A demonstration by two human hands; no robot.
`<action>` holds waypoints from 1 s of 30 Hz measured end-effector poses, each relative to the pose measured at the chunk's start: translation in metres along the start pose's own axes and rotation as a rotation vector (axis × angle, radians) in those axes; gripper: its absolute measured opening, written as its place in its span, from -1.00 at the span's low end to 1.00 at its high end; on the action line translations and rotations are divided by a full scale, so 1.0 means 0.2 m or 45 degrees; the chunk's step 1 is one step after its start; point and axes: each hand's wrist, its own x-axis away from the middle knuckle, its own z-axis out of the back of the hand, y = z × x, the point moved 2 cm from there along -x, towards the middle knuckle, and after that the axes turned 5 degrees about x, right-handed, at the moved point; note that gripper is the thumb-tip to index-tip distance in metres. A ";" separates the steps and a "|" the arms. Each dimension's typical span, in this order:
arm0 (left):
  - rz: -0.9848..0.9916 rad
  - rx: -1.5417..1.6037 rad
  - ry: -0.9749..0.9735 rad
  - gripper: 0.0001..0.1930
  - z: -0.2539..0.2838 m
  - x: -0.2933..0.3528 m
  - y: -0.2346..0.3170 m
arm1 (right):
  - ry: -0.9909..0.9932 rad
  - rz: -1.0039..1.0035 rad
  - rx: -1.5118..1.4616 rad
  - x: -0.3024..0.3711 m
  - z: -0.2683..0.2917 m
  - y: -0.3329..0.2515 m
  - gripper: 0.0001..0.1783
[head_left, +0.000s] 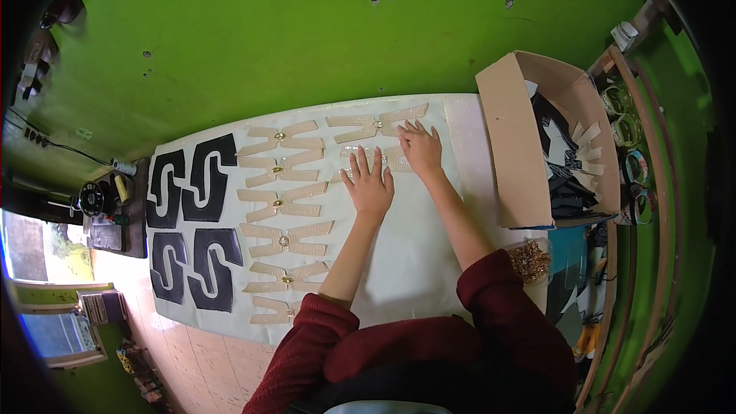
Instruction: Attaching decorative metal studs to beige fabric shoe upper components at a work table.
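Note:
My left hand lies flat with its fingers spread over a beige crocodile-textured strap piece, whose middle it mostly hides. My right hand rests at the right end of that same piece, fingers apart and pointing up toward the strap above. That upper strap is X-shaped, with a round gold-coloured ornament at its centre. Left of my hands, several similar beige straps lie in a column, each with a small shiny ornament at the crossing. My left forearm partly covers the lower ones.
Black S-shaped pieces lie at the table's left. A cardboard box of dark and beige scraps stands at the right, with a container of gold-coloured bits below it. A sewing machine is at far left. A green wall runs behind the white table.

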 end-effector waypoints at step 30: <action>-0.381 0.207 0.053 -0.39 0.02 0.10 0.02 | -0.022 0.014 -0.070 0.61 0.23 -0.13 -0.43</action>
